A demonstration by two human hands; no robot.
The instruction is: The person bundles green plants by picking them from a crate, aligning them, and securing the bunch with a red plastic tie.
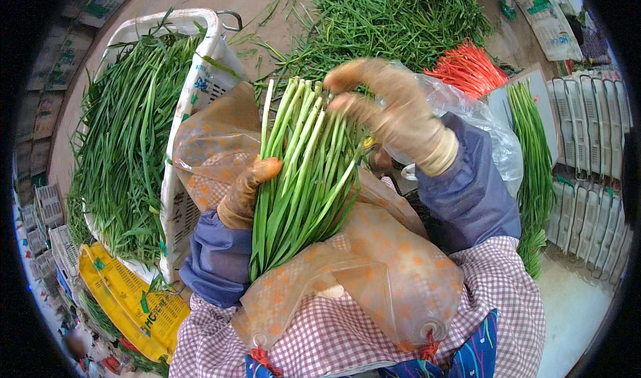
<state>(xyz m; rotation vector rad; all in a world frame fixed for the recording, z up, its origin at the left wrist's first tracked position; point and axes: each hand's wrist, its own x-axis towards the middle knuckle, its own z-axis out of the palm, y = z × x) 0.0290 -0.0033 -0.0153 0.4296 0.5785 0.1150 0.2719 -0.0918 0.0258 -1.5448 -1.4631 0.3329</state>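
A bunch of green garlic chives point(305, 178) with pale stem ends lies across my lap, the ends pointing away from me. My left hand point(250, 188), in a stained glove with an orange thumb tip, grips the bunch from its left side; its fingers are hidden beneath the stems. Over the upper right stem ends is my right hand point(385, 108), in a beige glove and blurred by motion; thumb and fingers are near the ends, and whether they pinch a stem is unclear. A clear plastic apron point(400, 263) with orange spots covers my lap.
At left stands a white plastic crate point(175, 188) full of greens, above a yellow crate point(135, 303). Loose greens point(385, 22) are heaped on the floor ahead, near red ties point(468, 70) and a clear plastic bag point(481, 123). More chives point(533, 178) lie at right, beside stacked white crates point(588, 128).
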